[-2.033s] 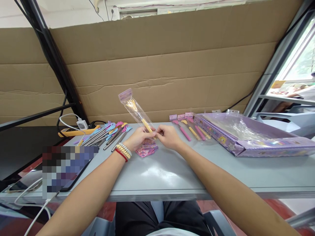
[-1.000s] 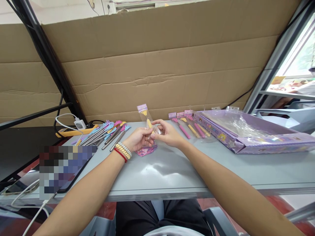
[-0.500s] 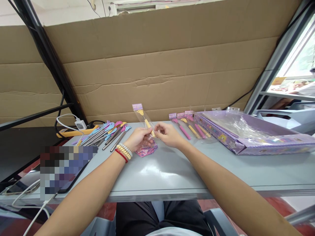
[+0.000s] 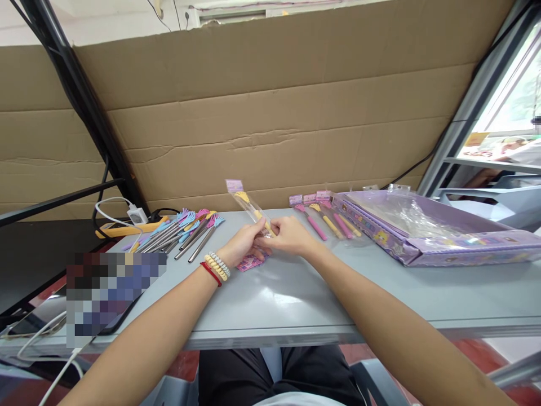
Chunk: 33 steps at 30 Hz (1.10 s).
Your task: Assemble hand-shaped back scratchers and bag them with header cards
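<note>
Since two seconds ago, the slim clear plastic bag (image 4: 248,202) with a lilac printed header has come down and nearer the tabletop, and your two hands now meet around its lower end. Inside it lies one back scratcher (image 4: 258,215) with a yellow hand-shaped head and a yellow handle; the head sits just below the header, and the handle runs down into your grip. The bag leans away from you, header up and to the left of your fingers.

Your left hand (image 4: 242,243) has its thumb and fingers clamped on the lower part of the bag. Your right hand (image 4: 289,235) is pinched together on the bottom end, touching the left; whether it grips the handle through the film or only the film, you cannot tell.

Just under your grip, a few pink printed cards (image 4: 251,263) lie on the light grey tabletop (image 4: 296,304), partly hidden by your left hand. Right of the grip lies a row of bagged back scratchers (image 4: 331,223), pink and yellow. Beyond that row, touching or nearly so, is a shallow purple printed cardboard box (image 4: 469,248), its inside bearing loose, crinkled clear plastic wrapping (image 4: 416,217). Left of the grip rests a heap of unbagged back scratchers (image 4: 181,228), with metal shafts and blue, pink, yellow and purple parts.
</note>
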### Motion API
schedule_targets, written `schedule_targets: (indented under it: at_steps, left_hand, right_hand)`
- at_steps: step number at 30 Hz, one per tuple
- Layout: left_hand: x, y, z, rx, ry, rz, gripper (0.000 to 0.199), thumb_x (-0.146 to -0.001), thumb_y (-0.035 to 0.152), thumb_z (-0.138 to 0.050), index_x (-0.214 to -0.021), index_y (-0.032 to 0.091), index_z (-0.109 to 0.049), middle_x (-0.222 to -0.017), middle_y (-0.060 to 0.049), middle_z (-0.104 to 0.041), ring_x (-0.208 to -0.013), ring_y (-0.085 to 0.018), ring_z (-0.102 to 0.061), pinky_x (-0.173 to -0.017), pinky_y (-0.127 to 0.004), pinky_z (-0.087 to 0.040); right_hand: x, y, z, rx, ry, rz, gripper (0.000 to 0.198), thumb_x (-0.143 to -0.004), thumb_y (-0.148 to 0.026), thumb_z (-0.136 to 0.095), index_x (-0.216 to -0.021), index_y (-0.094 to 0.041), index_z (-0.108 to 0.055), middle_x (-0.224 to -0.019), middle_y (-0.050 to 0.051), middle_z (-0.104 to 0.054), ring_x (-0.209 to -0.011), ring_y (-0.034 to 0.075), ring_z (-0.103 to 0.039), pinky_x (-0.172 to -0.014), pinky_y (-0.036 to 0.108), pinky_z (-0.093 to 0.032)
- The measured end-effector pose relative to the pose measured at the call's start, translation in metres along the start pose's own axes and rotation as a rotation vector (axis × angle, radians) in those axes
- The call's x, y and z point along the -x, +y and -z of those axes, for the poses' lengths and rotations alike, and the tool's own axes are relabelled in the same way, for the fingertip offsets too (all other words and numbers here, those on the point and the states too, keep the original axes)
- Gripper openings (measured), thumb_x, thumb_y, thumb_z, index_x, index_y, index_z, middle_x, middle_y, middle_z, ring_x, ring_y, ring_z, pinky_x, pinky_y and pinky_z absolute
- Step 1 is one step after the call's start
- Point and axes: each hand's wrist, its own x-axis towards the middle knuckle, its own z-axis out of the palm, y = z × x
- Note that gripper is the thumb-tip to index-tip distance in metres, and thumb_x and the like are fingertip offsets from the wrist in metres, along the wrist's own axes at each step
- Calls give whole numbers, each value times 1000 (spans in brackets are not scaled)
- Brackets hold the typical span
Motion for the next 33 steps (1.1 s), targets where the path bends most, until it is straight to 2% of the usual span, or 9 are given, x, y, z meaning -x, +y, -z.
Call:
schedule_targets:
  at_steps: [4, 7, 9, 11, 16, 19, 21, 28, 33]
  left_hand:
    - [3, 2, -3, -38, -55, -14, 54, -80, 63, -52, -90, 11, -66, -70, -7, -63, -57, -14, -62, -36, -18, -40]
    - [4, 4, -2, -43, -69, -30, 51, -80, 59, -54, -95, 11, -64, -89, -12, -66, -60, -13, -62, -36, -19, -40]
    - [5, 7, 1, -36, -21, -34, 46, -82, 54, -56, -99, 11, -62, -97, -13, -65, -61, -12, -61, -38, -20, -42]
    - [5, 9, 6, -39, 51, -42, 40, -84, 48, -56, -99, 12, -60, -98, -12, -64, -60, -12, -61, -40, -20, -44]
    - [0, 10, 19, -105, 197, -62, 28, -86, 39, -54, -93, 12, -58, -90, -10, -62, -58, -10, -57, -40, -20, -41]
    - [-2, 10, 23, -147, 222, -57, 26, -87, 37, -51, -92, 13, -58, -88, -8, -61, -56, -10, -56, -41, -20, -40]
    - [-2, 10, 24, -170, 222, -54, 26, -87, 38, -50, -92, 13, -57, -88, -8, -61, -56, -9, -55, -42, -20, -41]
    - [-2, 7, 25, -255, 208, -69, 30, -86, 41, -51, -95, 13, -58, -93, -9, -62, -59, -9, -55, -42, -19, -40]
    - [-3, 6, 26, -305, 196, -63, 30, -84, 42, -52, -93, 14, -58, -93, -10, -63, -59, -10, -55, -42, -20, -40]
  right_hand:
    - [-1, 0, 3, 115, 37, -2, 31, -67, -37, -55, -51, -19, -36, -47, -4, -35, -48, 8, -28, -47, 26, -17]
    - [0, 0, 15, 217, 88, -34, 30, -71, -36, -51, -50, -19, -37, -48, -1, -42, -49, 10, -33, -48, 26, -21]
    - [0, 5, 28, 311, 103, -76, 27, -72, -34, -50, -51, -20, -41, -50, 2, -48, -50, 12, -38, -49, 26, -23]
    - [-1, 16, 43, 389, 119, -147, 26, -74, -34, -49, -53, -19, -48, -54, 4, -54, -52, 14, -43, -51, 26, -25]
    - [-2, 49, 70, 450, 228, -375, 43, -86, -47, -37, -72, -19, -66, -69, 10, -66, -66, 21, -57, -55, 27, -31]
    - [-2, 56, 77, 488, 296, -423, 43, -86, -47, -37, -85, -19, -70, -85, 12, -69, -80, 25, -61, -60, 28, -35]
    - [-1, 55, 81, 508, 326, -459, 43, -87, -45, -36, -87, -19, -70, -88, 13, -70, -85, 26, -62, -63, 30, -38]
    - [0, 61, 82, 554, 172, -582, 44, -85, -45, -41, -98, -12, -67, -98, 21, -66, -94, 32, -62, -71, 36, -45]
    - [-2, 75, 75, 529, 28, -658, 37, -77, -39, -53, -101, -14, -65, -100, 19, -66, -94, 32, -62, -74, 39, -47]
